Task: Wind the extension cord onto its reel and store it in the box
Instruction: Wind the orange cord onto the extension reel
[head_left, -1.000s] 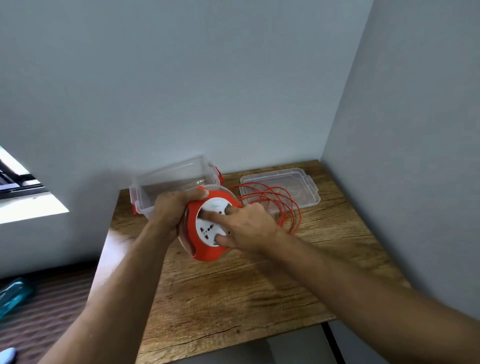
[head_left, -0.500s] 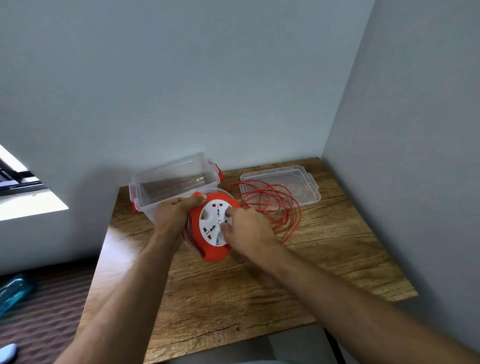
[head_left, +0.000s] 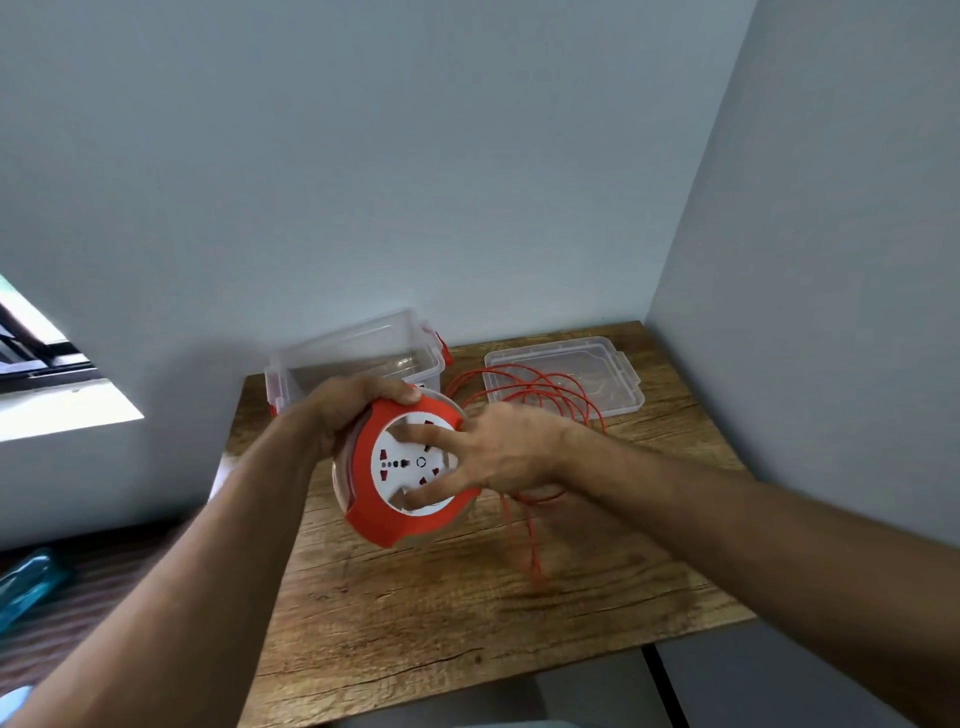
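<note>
Both hands hold the red reel (head_left: 410, 473) above the wooden table (head_left: 467, 597). The left hand (head_left: 353, 410) curls round the reel's upper left rim, thumb on the red edge. The right hand (head_left: 498, 452) has its fingers spread and pressed into the recesses of the white socket face. Loose orange cord (head_left: 535, 405) trails behind and below the right hand. The clear box (head_left: 363, 353) stands open just beyond the left hand, its lid (head_left: 566, 379) beyond the right.

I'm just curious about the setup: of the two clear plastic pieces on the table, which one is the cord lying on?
The flat lid at the back right: orange cord loops cross it. The deeper box, behind the left hand, holds no cord.
</note>
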